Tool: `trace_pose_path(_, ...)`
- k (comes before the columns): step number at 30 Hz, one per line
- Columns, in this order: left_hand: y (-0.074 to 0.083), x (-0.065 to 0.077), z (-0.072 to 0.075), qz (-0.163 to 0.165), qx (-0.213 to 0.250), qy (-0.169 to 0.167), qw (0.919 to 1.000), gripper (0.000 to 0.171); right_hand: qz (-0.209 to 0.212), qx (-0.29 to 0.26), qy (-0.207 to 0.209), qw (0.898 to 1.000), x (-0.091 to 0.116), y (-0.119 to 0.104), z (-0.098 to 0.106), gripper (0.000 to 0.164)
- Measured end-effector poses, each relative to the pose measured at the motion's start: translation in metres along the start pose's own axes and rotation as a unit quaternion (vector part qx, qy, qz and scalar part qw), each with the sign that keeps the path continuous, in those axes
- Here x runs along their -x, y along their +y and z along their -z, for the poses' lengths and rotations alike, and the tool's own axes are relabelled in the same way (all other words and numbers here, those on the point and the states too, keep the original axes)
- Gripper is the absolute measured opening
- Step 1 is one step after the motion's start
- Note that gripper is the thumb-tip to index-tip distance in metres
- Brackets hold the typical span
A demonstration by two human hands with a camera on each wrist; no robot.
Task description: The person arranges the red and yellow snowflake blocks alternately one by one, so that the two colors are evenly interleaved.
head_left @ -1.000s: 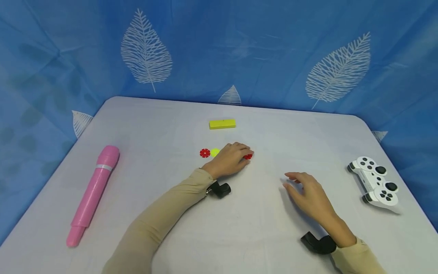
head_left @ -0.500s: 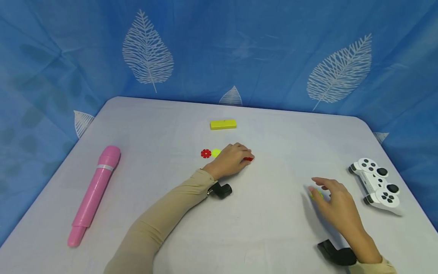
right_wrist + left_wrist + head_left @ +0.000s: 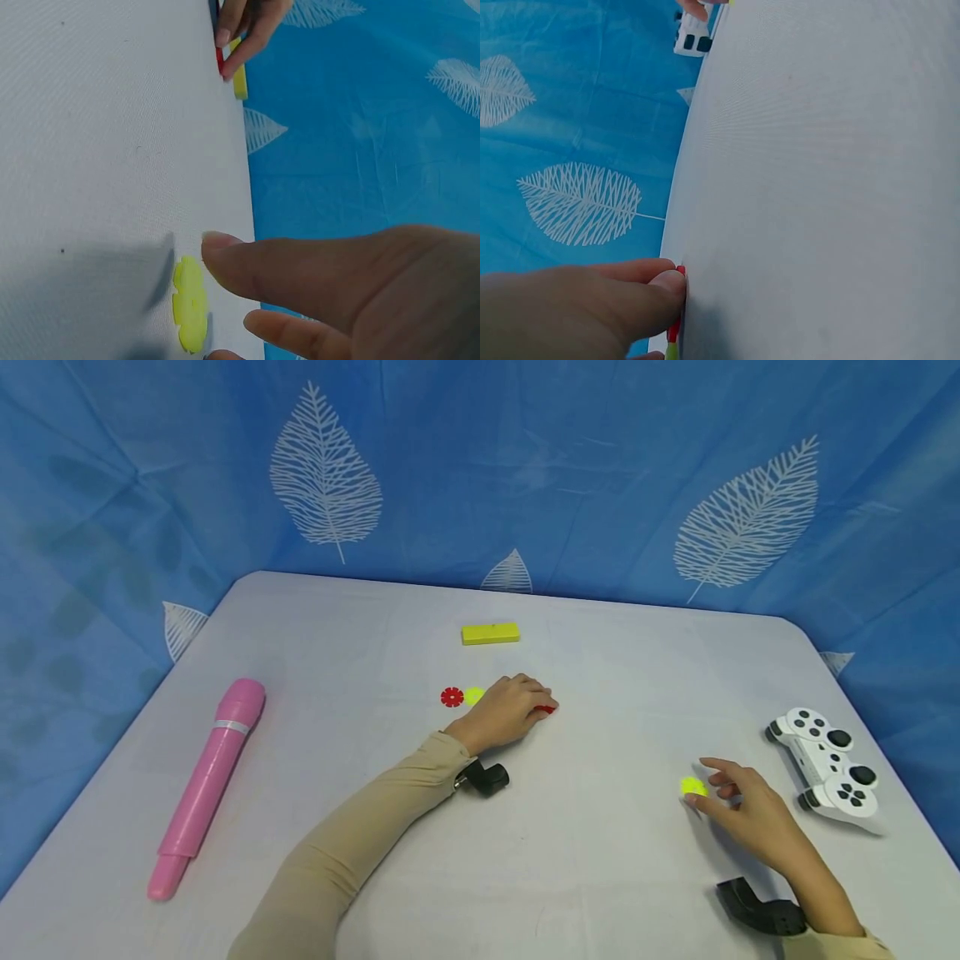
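My left hand [image 3: 501, 715] lies palm down at mid-table, pinching a red slotted disc [image 3: 545, 708] between thumb and fingertips. The disc shows edge-on in the left wrist view, beneath the thumb [image 3: 669, 282]. Beside that hand a yellow slotted disc [image 3: 473, 696] is partly covered, with another red slotted disc [image 3: 452, 697] to its left. My right hand [image 3: 757, 814] hovers at the right with its thumb and fingers spread apart. Next to its fingertips a single yellow slotted disc [image 3: 693, 786] lies on the table; the right wrist view shows a gap between thumb and disc.
A yellow bar-shaped block [image 3: 490, 634] lies beyond the left hand. To the right of the right hand is a white game controller [image 3: 828, 768]. A long pink microphone-shaped stick [image 3: 206, 785] lies at the left. Blue leaf-print cloth [image 3: 585, 477] hangs behind the white table [image 3: 585, 877].
My right hand has moved right and nearer, and the yellow disc by it now shows fully. Under the left fingertips, the red disc has tipped from flatter to nearly edge-on.
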State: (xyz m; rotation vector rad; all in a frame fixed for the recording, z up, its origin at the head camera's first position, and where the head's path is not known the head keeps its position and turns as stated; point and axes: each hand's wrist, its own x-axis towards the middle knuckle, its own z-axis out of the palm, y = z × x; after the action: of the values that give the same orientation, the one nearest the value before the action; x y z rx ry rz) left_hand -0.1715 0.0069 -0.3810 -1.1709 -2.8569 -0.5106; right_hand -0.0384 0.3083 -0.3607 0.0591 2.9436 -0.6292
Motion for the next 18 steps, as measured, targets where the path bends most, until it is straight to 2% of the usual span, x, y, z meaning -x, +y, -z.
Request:
trace_pose_path(6, 0.0, -0.001, -0.001, -0.002, 0.001, 0.001, 1.0, 0.025, -0.003, 0.001, -0.004, 1.0, -0.001, 0.001, -0.002, 0.059)
trace_pose_path(18, 0.0, 0.001, -0.001, -0.004, 0.001, 0.006, 1.0, 0.025, -0.008, -0.01, 0.041, 0.999, -0.001, -0.002, -0.013, 0.039)
